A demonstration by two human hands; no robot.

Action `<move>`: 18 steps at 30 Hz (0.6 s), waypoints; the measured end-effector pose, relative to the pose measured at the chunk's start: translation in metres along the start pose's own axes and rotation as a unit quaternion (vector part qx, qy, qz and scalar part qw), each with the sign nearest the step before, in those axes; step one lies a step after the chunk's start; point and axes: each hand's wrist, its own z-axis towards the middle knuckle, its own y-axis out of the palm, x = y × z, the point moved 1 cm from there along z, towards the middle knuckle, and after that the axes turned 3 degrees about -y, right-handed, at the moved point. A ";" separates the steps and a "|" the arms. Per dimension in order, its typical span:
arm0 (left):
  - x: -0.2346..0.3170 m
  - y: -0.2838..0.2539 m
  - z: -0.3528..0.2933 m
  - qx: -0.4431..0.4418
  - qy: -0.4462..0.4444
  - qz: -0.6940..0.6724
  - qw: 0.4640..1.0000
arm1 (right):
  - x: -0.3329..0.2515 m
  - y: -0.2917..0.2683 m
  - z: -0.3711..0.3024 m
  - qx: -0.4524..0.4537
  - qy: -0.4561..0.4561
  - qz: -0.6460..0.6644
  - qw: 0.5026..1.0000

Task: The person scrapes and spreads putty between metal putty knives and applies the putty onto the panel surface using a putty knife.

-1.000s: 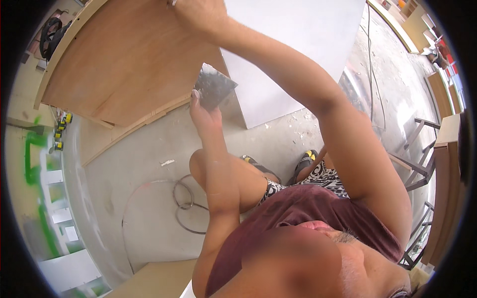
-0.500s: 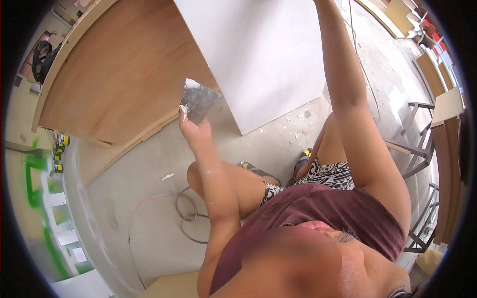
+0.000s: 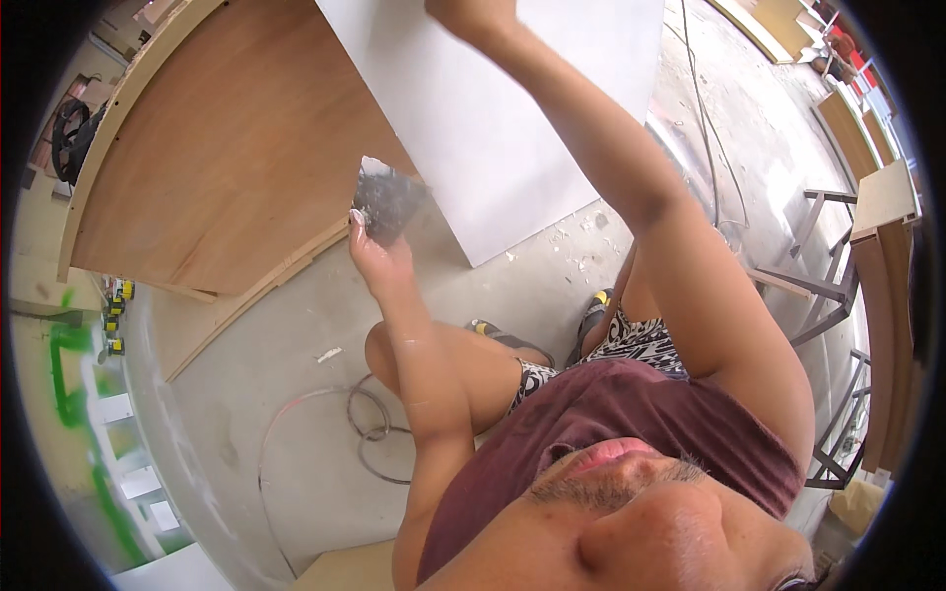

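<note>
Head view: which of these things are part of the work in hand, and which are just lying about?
In hand:
- left hand holding a filler-smeared scraper blade
- right hand raised onto the white panel
- brown plywood board behind the panel

Lying about:
- coiled cable on the floor
- white chips by the panel's foot
- metal stool frames at right

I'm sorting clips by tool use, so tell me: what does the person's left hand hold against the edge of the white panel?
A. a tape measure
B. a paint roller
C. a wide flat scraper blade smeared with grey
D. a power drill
C: the left hand grips a wide flat scraper blade, smeared grey, at the lower left edge of the white panel, next to the brown wooden board.
</note>
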 end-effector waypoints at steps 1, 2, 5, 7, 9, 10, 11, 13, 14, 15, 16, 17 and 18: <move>0.000 0.000 0.001 0.026 -0.010 0.009 1.000 | -0.004 0.002 -0.010 -0.049 -0.056 0.022 0.997; 0.001 0.000 0.002 0.000 0.002 0.015 1.000 | -0.002 0.003 -0.020 -0.124 -0.058 0.012 0.990; 0.007 -0.003 -0.002 -0.015 0.008 0.001 1.000 | 0.032 -0.006 -0.016 -0.081 0.054 0.095 0.991; 0.011 -0.007 -0.004 -0.009 -0.003 -0.029 1.000 | 0.071 -0.020 0.010 0.086 0.038 0.084 0.992; 0.013 -0.008 -0.005 -0.021 0.008 -0.029 0.999 | 0.108 -0.034 0.036 0.141 0.094 0.071 0.983; 0.013 -0.008 -0.005 -0.022 0.008 -0.034 0.999 | 0.119 -0.035 0.048 0.167 0.089 0.046 0.981; 0.013 -0.008 -0.005 -0.009 0.000 -0.040 0.999 | 0.126 -0.035 0.056 0.162 0.113 0.031 0.980; 0.013 -0.008 -0.004 -0.021 0.012 -0.040 0.999 | 0.123 -0.029 0.064 0.125 0.094 0.064 0.986; 0.014 -0.008 -0.003 -0.020 0.015 -0.040 0.999 | 0.114 -0.024 0.063 0.122 0.093 0.067 0.986; 0.014 -0.008 -0.003 0.003 0.010 -0.043 0.999 | 0.098 -0.018 0.061 0.131 0.087 0.032 0.987; 0.015 -0.008 -0.003 -0.014 0.021 -0.040 0.999 | 0.080 -0.011 0.057 0.139 0.080 -0.003 0.987; 0.015 -0.007 -0.003 -0.017 0.025 -0.043 0.999 | 0.060 -0.006 0.053 0.134 0.079 0.000 0.988; 0.016 -0.008 -0.004 -0.003 0.022 -0.046 0.999 | 0.040 0.000 0.047 0.096 0.083 0.009 0.992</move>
